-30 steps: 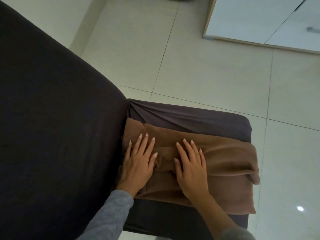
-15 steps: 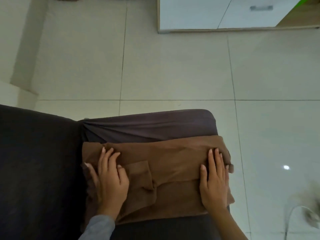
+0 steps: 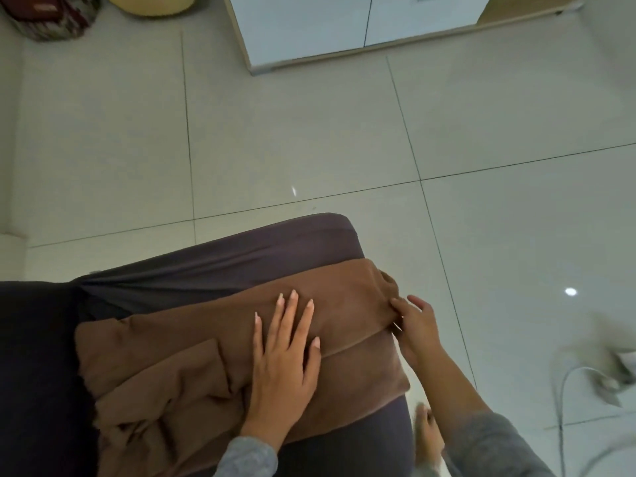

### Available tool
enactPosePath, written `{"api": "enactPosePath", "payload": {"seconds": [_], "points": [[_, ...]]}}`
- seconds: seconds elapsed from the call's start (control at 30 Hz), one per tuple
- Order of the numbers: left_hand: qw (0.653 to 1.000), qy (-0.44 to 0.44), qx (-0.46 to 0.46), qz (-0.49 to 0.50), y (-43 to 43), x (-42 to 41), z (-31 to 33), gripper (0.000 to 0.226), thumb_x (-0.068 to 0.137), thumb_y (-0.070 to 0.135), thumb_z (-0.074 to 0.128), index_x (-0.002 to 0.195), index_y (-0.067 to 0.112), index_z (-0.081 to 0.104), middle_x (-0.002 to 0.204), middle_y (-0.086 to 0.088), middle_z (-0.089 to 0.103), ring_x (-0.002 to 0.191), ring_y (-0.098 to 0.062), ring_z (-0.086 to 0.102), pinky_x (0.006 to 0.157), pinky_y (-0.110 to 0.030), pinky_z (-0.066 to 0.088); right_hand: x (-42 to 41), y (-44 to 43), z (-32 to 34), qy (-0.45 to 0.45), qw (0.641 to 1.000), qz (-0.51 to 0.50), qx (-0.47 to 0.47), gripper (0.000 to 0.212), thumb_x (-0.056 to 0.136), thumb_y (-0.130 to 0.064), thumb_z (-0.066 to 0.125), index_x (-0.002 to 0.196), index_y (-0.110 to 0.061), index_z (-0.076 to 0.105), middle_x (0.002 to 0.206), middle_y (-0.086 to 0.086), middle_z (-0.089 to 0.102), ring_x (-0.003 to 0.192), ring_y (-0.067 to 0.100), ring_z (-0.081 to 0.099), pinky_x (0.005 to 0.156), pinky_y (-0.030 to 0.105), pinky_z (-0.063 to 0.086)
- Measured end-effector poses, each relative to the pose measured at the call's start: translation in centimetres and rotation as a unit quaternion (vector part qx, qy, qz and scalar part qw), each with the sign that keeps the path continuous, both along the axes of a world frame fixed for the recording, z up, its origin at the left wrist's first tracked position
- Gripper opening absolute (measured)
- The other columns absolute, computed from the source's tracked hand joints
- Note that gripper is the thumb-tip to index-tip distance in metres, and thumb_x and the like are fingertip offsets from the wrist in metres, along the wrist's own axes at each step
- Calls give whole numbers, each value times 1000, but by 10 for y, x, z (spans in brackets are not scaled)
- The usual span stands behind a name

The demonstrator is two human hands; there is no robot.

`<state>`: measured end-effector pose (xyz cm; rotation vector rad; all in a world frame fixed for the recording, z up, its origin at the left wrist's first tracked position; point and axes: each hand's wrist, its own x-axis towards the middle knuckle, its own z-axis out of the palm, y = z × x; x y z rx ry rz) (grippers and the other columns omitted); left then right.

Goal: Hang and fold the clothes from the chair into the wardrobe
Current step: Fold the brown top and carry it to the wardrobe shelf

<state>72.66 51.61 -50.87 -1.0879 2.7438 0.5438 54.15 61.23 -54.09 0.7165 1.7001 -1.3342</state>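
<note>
A brown garment (image 3: 192,342) lies partly folded on the dark-covered seat of the chair (image 3: 275,246). My left hand (image 3: 284,359) rests flat on the middle of the garment, fingers spread. At the cloth's right end my right hand (image 3: 414,325) pinches the folded edge between thumb and fingers. The left part of the garment is rumpled against the chair's back. White wardrobe doors (image 3: 344,25) stand shut at the top of the view.
Pale floor tiles surround the chair. A dark red bag (image 3: 48,15) and a yellow cushion (image 3: 151,3) sit at the top left. A white cable and plug (image 3: 605,383) lie on the floor at the right. My bare foot (image 3: 426,435) stands beside the chair.
My left hand has slid from the garment's left end to its middle. My right hand has gone from lying flat to pinching the right edge. The view has swung round.
</note>
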Motion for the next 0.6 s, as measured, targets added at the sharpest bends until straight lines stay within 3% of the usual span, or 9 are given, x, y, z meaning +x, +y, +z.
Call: {"api": "enactPosePath", "payload": {"seconds": [0.07, 0.13, 0.2, 0.27, 0.37, 0.47, 0.6], "points": [[1000, -7, -4, -3, 0, -2, 0, 53, 99, 47, 9, 145, 27, 26, 153, -1, 28, 143, -16, 16, 115, -41, 5, -19, 1, -2, -26, 987, -120, -99, 50, 90, 8, 43, 138, -1, 32, 108, 19, 54, 100, 28, 53, 86, 34, 45], [1000, -13, -9, -6, -1, -2, 0, 53, 99, 46, 9, 144, 26, 27, 152, -3, 30, 142, -16, 18, 115, -42, 7, -30, 7, -6, -37, 965, -211, -153, 49, 90, 10, 36, 138, 2, 35, 121, 23, 50, 107, 31, 52, 89, 35, 45], [1000, -17, -10, -7, -1, -2, 1, 53, 99, 46, 9, 143, 25, 29, 151, -4, 33, 141, -17, 20, 115, -42, 7, -34, 20, -9, -30, 943, -292, -160, 46, 89, 8, 36, 133, -2, 47, 130, 19, 50, 115, 29, 54, 94, 33, 45], [1000, -16, -8, -3, 0, -5, 1, 53, 99, 46, 10, 142, 24, 31, 150, -5, 35, 141, -18, 21, 115, -42, 6, -32, 38, -9, -22, 929, -342, -141, 40, 90, 5, 37, 120, -10, 58, 124, 8, 56, 108, 19, 57, 88, 27, 46], [1000, 6, -5, 10, 2, -8, 1, 49, 98, 41, 21, 140, 22, 36, 149, -5, 35, 141, -17, 21, 116, -42, 4, -26, 55, -14, -21, 926, -361, -103, 34, 91, 6, 40, 108, -14, 61, 116, 3, 56, 95, 14, 57, 85, 26, 44], [1000, 24, -8, -8, 3, -20, 2, 48, 98, 41, 23, 138, 20, 38, 149, -4, 36, 141, -15, 20, 117, -39, 0, -21, 59, -17, -65, 939, -324, -94, 39, 91, 10, 39, 121, -10, 55, 118, 9, 53, 90, 15, 56, 85, 28, 43], [998, 30, -5, -55, 1, -48, 3, 47, 94, 36, 34, 138, 20, 40, 150, -1, 34, 142, -12, 17, 118, -39, -1, -26, 61, -18, -54, 946, -305, -95, 48, 89, 12, 37, 128, -12, 53, 125, 6, 50, 111, 20, 51, 89, 29, 41]]}}
